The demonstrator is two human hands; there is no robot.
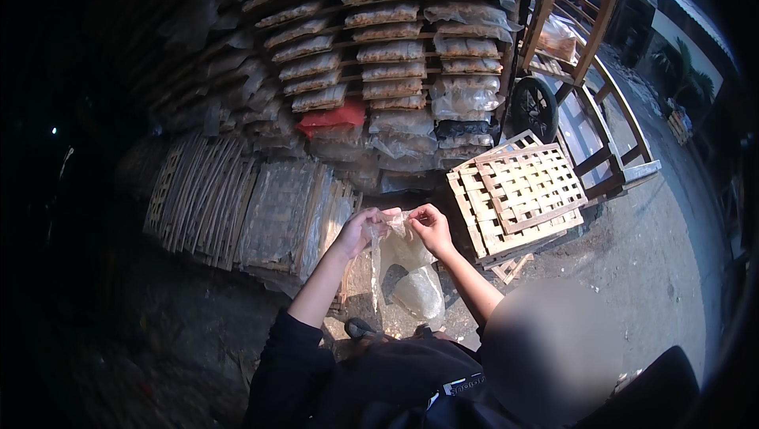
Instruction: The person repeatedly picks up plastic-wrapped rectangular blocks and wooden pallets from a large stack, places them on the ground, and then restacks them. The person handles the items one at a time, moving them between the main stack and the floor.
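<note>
Both hands are raised in front of my body over a thin translucent plastic sheet or bag point(409, 251). My left hand point(357, 231) pinches its upper left edge. The fingers of my right hand point(431, 228) grip the gathered upper right edge, close to the left fingertips. A narrow strip of the plastic hangs down below my left hand. Lower down, a rounded, bulging piece of translucent plastic point(418, 297) shows above the ground; whether it belongs to the held piece I cannot tell.
Ahead stands a tall slatted rack of plastic-wrapped slabs point(393, 51), with a red plastic piece point(333, 117) among them. Woven bamboo trays point(533, 189) are stacked at right, more panels point(204, 203) at left. A wooden cart with a black wheel point(534, 110) stands beyond. A blurred round shape point(551, 349) is at lower right.
</note>
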